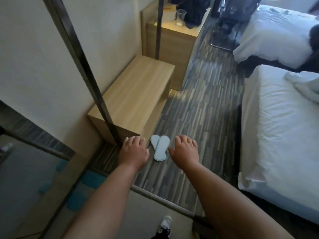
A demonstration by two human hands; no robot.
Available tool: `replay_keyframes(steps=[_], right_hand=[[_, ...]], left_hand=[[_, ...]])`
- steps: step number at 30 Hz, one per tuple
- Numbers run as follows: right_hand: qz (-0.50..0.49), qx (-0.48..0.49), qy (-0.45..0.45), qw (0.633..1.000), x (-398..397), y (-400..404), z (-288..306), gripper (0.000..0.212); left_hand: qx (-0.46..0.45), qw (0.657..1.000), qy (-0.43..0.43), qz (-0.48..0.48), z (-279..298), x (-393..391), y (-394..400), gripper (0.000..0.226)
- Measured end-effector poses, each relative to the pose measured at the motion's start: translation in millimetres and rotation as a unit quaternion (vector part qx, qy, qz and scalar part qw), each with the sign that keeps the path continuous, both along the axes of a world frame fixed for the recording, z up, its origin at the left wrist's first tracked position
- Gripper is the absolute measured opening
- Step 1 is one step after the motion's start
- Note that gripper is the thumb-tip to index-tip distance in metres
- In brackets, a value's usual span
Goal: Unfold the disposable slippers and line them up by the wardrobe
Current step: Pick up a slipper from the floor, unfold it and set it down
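Slippers: two pale disposable slippers point(159, 149) are lying flat on the carpet point(198, 118), overlapping, beside the wooden bench point(134, 95).
Left hand point(133, 150): hovering, fingers spread, holding nothing.
Right hand point(185, 151): likewise empty.
Handling: probably light, soft, floppy; pinching the edges seems best.
Cup point(180, 17): contents unclear.

Striped grey carpet floor point(198, 118), 2 pale flat slippers point(159, 149) lying on it, soles overlapping in a V, just beside the corner of a low wooden bench-like table point(134, 97), bare on top
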State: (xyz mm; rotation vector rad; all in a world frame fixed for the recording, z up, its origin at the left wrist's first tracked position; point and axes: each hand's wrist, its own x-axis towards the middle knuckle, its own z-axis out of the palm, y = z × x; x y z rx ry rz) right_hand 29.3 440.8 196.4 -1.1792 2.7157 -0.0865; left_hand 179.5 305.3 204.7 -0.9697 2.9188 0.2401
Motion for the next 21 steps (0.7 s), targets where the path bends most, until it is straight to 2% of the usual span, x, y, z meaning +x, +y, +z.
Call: replay_keyframes(steps=[11, 21], right_hand=[[-0.083, 0.017, -0.036, 0.996, -98.7, -8.4, -41.5, 0.052], [-0.162, 0.052, -0.067, 0.983, -189.8, -57.1, -118.3, 0.053]], left_hand=[[0.014, 0.992, -0.049, -0.112, -38.8, -128.1, -30.3, 0.046], [0.046, 0.979, -0.094, -0.177, -124.2, -250.6, -91.0, 0.045]])
